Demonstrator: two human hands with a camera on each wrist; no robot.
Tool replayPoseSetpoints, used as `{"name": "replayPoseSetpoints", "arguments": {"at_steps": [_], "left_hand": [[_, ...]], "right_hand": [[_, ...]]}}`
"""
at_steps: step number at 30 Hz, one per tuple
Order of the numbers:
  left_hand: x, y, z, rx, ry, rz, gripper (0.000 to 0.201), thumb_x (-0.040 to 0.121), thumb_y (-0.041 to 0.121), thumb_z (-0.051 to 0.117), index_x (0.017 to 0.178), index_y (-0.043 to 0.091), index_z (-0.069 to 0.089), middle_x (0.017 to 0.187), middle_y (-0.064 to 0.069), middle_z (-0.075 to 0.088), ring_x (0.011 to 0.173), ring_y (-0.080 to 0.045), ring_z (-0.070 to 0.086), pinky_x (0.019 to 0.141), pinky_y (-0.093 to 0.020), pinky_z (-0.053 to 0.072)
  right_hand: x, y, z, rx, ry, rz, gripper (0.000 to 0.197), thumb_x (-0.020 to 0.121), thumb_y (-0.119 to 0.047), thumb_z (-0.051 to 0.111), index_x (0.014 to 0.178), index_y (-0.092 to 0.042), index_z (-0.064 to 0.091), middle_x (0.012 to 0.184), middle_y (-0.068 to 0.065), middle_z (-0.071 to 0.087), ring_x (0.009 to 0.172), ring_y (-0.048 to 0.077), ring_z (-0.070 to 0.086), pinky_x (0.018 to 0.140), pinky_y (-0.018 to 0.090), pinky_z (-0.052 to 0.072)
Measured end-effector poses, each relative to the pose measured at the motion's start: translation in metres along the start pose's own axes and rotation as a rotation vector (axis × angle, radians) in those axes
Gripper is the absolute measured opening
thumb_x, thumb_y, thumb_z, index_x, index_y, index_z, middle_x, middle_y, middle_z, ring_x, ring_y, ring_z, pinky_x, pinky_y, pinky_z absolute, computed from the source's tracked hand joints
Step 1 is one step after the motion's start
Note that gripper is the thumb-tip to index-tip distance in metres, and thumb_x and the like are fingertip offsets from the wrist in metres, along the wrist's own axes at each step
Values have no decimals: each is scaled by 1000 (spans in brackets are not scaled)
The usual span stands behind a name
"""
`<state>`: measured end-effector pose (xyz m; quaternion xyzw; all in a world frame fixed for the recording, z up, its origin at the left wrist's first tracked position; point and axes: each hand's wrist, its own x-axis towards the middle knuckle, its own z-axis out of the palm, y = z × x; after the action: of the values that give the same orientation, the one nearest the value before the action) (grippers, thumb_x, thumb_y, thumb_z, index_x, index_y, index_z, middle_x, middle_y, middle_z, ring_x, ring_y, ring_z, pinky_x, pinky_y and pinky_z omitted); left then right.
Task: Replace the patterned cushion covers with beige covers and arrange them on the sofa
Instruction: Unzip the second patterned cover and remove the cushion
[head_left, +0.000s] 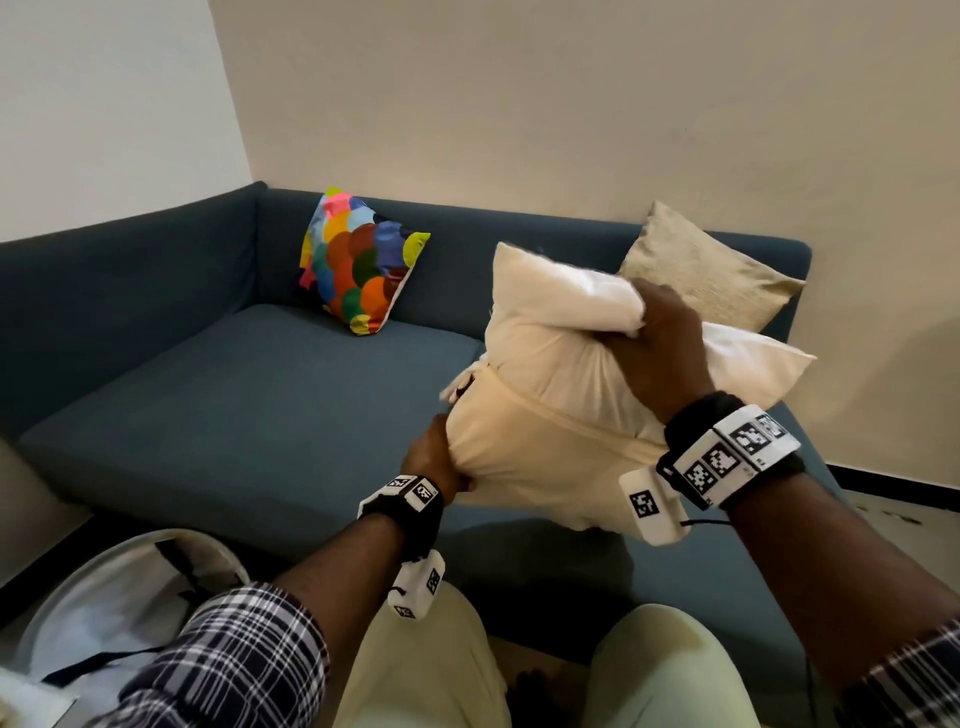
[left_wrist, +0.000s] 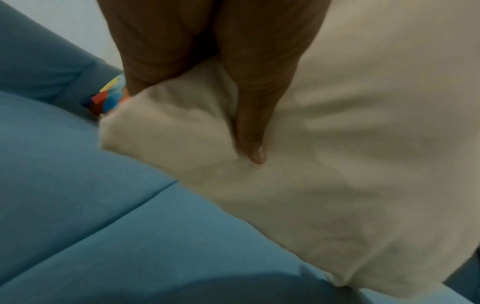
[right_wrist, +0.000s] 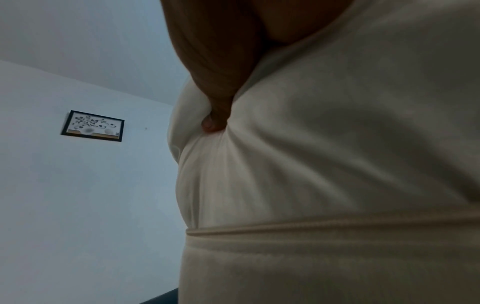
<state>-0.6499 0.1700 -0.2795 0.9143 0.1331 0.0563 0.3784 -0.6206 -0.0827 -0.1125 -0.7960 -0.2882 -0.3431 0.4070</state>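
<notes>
Beige cover (head_left: 540, 441) half on the white insert (head_left: 566, 291), held above the sofa (head_left: 208, 405); our left hand (head_left: 434, 460) grips its lower corner, our right hand (head_left: 660, 348) clutches the insert's top

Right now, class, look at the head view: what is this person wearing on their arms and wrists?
Both forearms show rolled dark-and-white plaid sleeves. Each wrist carries a black band with white blocks printed with black square markers, plus a white marker box hanging beneath on a thin black cord.
</notes>
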Motion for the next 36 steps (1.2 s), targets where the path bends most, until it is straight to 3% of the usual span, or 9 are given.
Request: {"name": "replayPoseSetpoints", "arguments": {"at_steps": [5,9,18,21,24,27,29,33,36], "left_hand": [[8,-8,2,125,-59,-69,72,63,27,93,125,14,61,123,-10,67,111,-32,63,88,-35,50],[11,-28,8,215,-81,-124,64,66,28,92,120,12,64,119,-11,69,107,-32,66,88,-37,54],[30,-43,-25,485,-123,-185,54,71,21,90,115,10,61,121,-15,65,109,-36,65,84,-39,53],[38,-44,-49,562,-135,-194,51,66,27,92,107,12,65,112,-13,69,102,-35,68,82,-38,56],[49,-38,-70,525,17,-212,49,65,34,87,107,22,66,108,-10,70,99,-36,67,85,-44,56],[50,-31,-69,237,248,-312,88,65,49,87,138,29,42,130,-14,57,118,-41,56,97,-54,48],[43,-29,-53,-18,188,-405,110,75,58,80,155,14,19,150,-21,40,135,-43,43,109,-47,36],[39,-31,18,-309,-81,-515,92,91,75,40,146,2,46,150,-19,47,133,-35,51,112,-40,40],[63,-68,79,-359,-68,-566,113,67,85,43,144,2,48,147,-17,51,130,-34,55,111,-42,42]], "right_hand": [[21,-3,-24,-12,73,-16,35,80,-45,71,110,-28,70,104,-14,68,104,25,63,89,60,47],[35,-6,-44,-1,160,-37,38,80,-47,71,105,-18,72,100,3,73,98,29,65,84,55,50],[30,3,-35,-18,299,105,36,82,-51,70,105,-24,73,100,-5,74,99,25,68,85,57,51],[24,5,-32,55,353,202,38,82,-45,72,105,-15,74,98,1,75,94,18,69,83,46,56],[17,6,-31,235,433,296,33,85,-29,77,111,-9,73,106,5,75,100,13,70,91,33,56],[16,22,-33,512,614,504,29,83,-14,77,111,-8,73,106,4,74,97,12,70,93,31,57],[10,44,-27,530,631,732,38,81,-30,80,114,-12,72,106,-2,73,95,11,69,87,25,57],[-29,118,17,679,506,1172,93,53,-68,87,127,-16,63,114,6,73,94,28,71,81,50,61],[-60,122,42,668,379,1362,79,76,-59,78,136,-12,55,128,6,63,104,29,64,91,54,54]]}}
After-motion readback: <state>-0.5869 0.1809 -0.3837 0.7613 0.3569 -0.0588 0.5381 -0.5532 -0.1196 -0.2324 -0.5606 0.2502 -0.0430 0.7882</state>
